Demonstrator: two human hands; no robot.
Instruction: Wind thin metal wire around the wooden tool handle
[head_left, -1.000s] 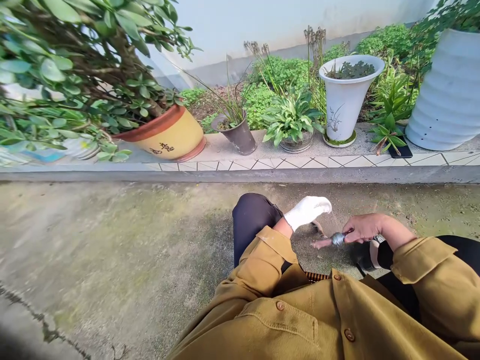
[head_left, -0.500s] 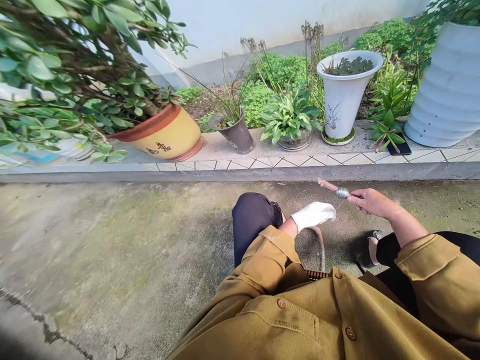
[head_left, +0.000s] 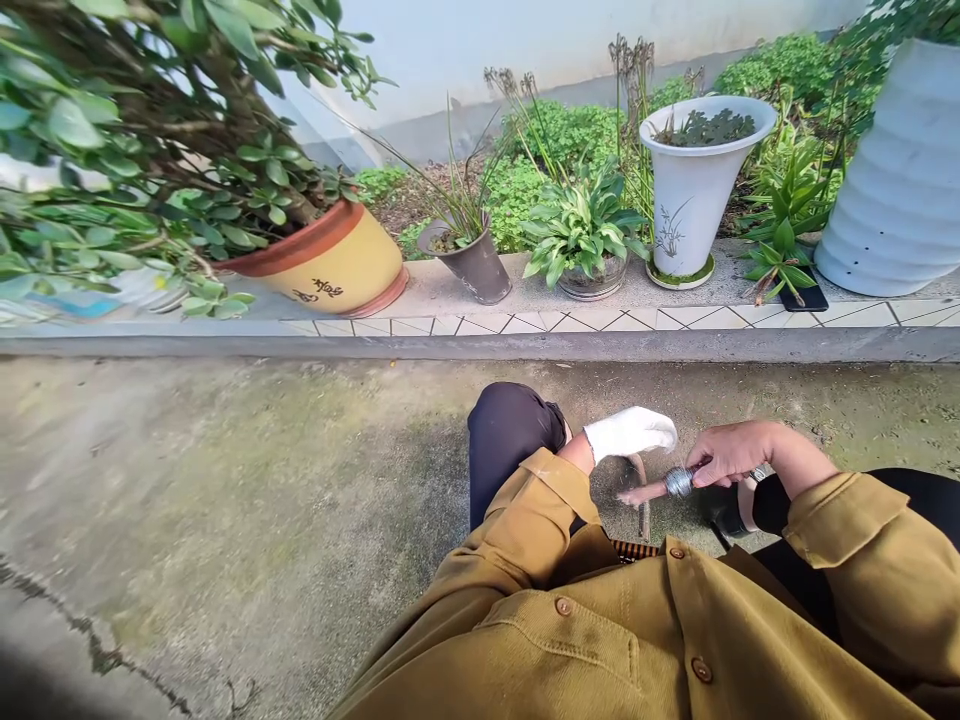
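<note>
Right hand (head_left: 735, 453), bare: fingers clamped on a stick (head_left: 643, 494) wound with silvery wire (head_left: 679, 482), held over the ground (head_left: 337, 480) on the near side of the front edge of the ledge (head_left: 531, 284). Left hand (head_left: 631, 432), white-gloved: fingers bent over near the wire; whether they grip anything cannot be told. Flat black object (head_left: 808, 297) lies at the ledge's front edge, beside the ridged white pot (head_left: 896, 190)

Yellow pot (head_left: 352, 262) with rust-red rim (head_left: 294, 247) and dark characters (head_left: 328, 288) shows at ten o'clock, white flared pot (head_left: 697, 195) with grey plant motif (head_left: 670, 230) at two, white glove (head_left: 628, 434) and silver wire (head_left: 679, 482) on a pinkish-brown stick (head_left: 646, 493) at four, mustard-brown shirt (head_left: 600, 650) with brown buttons (head_left: 563, 606) at five.
</note>
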